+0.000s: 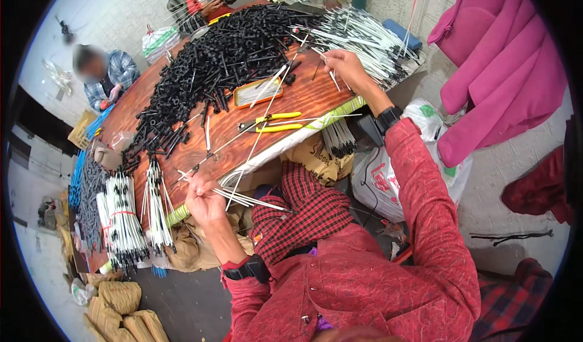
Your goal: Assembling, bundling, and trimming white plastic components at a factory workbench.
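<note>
L hand (205, 205) closed round small bunch of thin white rods (252, 199), held over lap at table edge (303, 129). R hand (347, 67) out at far side, fingers pinched on single white rod (333, 79) beside big loose pile of black-tipped rods (364, 35).

Rods look light, thin, springy, prob. smooth; likely slip from bunch, so grip mid-length, firm.

Around: heap of black plastic fittings (225, 57), orange tray (258, 92), yellow-handled pliers (273, 122), tied bundles (124, 220) at L. Stray rods lie across table btw hands, could snag. Two other people at far end.

Workshop, worktable (316, 96) heaped with black parts (225, 57)
</note>
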Motion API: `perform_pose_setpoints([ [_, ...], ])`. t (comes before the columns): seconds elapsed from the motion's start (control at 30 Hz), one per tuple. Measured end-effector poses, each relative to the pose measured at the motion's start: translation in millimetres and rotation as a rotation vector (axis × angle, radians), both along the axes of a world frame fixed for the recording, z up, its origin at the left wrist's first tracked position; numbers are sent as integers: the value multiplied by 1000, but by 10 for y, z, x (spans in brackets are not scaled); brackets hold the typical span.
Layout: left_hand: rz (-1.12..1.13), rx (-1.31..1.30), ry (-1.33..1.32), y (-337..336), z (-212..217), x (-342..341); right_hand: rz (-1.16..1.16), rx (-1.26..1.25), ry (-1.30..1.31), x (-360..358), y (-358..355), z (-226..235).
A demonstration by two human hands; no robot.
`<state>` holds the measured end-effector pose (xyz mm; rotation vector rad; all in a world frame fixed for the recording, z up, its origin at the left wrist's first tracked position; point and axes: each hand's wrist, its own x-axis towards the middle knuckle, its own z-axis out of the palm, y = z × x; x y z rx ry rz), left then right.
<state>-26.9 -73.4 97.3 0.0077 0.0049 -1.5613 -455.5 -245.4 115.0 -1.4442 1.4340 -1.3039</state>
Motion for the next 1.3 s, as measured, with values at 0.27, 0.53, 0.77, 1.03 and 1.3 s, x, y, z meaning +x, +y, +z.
perform_pose_setpoints([
  [0.27,-104,-232,-85,48,212,-361,342,-140,-148,480,333,108],
  [0.53,-67,-451,-280,252,527,-253,349,-71,153,458,202,119],
  [0.77,-72,-363,-48,103,281,-268,429,-121,4,785,489,267],
  [1.03,-6,-193,112,61,184,-350,535,-179,-145,964,750,369],
  [1.3,-116,-199,146,58,126,-274,619,-266,-177,920,1032,688],
])
